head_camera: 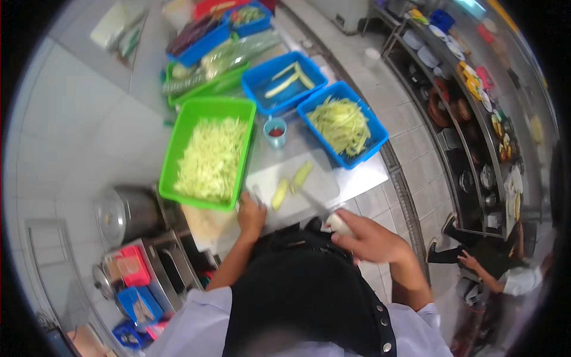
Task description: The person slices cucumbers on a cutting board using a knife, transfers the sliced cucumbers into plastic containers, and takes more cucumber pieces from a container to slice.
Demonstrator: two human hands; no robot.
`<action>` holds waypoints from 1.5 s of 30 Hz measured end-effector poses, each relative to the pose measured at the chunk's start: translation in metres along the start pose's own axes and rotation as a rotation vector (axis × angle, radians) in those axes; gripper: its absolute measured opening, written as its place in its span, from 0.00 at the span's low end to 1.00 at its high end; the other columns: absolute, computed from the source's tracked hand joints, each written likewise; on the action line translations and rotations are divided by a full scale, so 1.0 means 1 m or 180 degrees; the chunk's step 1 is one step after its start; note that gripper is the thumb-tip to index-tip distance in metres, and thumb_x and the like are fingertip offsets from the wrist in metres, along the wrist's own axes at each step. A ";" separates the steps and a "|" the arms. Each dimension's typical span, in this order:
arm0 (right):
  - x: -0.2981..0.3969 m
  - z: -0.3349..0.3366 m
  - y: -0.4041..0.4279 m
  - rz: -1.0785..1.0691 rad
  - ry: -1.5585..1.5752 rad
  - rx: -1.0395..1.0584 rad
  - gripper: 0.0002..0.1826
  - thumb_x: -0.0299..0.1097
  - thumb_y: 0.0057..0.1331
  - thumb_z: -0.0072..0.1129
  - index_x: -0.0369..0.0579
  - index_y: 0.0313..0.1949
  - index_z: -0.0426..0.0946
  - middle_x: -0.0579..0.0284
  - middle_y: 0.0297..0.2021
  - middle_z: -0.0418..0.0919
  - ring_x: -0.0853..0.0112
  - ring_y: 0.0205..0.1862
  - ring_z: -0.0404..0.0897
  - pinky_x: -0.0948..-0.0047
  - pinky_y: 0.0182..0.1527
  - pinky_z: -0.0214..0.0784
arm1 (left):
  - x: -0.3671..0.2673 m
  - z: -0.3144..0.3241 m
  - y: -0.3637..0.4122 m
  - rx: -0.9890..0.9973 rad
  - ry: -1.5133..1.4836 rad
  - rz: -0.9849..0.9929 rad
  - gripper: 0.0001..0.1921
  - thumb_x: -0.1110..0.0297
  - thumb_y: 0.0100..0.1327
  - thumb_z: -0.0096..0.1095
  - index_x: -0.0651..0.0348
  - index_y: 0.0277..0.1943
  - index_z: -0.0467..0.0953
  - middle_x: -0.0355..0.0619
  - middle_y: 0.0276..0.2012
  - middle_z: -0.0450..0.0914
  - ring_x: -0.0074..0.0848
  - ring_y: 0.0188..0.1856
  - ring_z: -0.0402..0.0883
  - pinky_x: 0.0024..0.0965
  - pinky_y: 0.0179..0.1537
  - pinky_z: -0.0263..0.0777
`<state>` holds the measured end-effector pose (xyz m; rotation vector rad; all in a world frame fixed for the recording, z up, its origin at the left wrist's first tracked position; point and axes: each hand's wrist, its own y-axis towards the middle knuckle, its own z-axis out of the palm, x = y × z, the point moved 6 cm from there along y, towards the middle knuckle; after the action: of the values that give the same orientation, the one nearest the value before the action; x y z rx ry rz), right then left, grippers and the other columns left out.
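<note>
My right hand (368,236) is closed around the white handle of a kitchen knife (314,202), its blade pointing at two pale green vegetable pieces (301,176) on a white cutting board (323,178). My left hand (251,214) is at the board's left edge, by the near corner of a green tub (167,174) of shredded pale vegetable (214,160). A small metallic item (258,194) shows at its fingers; whether they grip it is unclear. A blue tub (377,149) at the right holds pale green strips (341,125).
Behind the board stand a light blue cup (275,139) with red contents and a blue tub (258,105) with long peeled pieces. Bagged vegetables (241,51) lie farther back. A large metal pot (116,216) is at left. Another person (490,263) sits at right, near shelving (450,120).
</note>
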<state>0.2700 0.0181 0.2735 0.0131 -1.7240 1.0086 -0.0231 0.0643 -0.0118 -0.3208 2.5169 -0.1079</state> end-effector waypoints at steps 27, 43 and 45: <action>0.142 -0.047 -0.135 -0.1963 0.1504 -0.0015 0.43 0.37 0.52 0.73 0.20 0.61 0.66 0.68 0.22 0.67 0.83 0.19 0.65 0.82 0.23 0.56 | 0.004 0.003 -0.033 0.1599 -0.2534 -0.1204 0.13 0.72 0.79 0.51 0.59 0.63 0.70 0.45 0.46 0.85 0.25 0.37 0.83 0.30 0.34 0.76; -0.002 -0.089 -0.046 -0.1365 0.2462 0.0552 0.27 0.36 0.73 0.52 0.36 0.68 0.63 0.68 0.23 0.62 0.84 0.12 0.58 0.80 0.15 0.57 | -0.001 -0.047 -0.074 0.1592 -0.3728 -0.1247 0.12 0.68 0.82 0.50 0.53 0.63 0.71 0.40 0.50 0.81 0.23 0.46 0.82 0.32 0.45 0.85; -0.009 -0.094 -0.042 -0.1333 0.2468 0.0471 0.26 0.36 0.73 0.53 0.37 0.67 0.64 0.69 0.23 0.62 0.83 0.12 0.58 0.80 0.14 0.56 | -0.007 -0.062 -0.075 0.1603 -0.3568 -0.1319 0.11 0.67 0.82 0.50 0.52 0.62 0.71 0.39 0.50 0.80 0.22 0.44 0.81 0.31 0.44 0.84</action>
<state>0.3671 0.0458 0.2972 0.0664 -0.8861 0.6904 -0.0378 -0.0062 0.0543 -0.5034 1.2382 -0.5429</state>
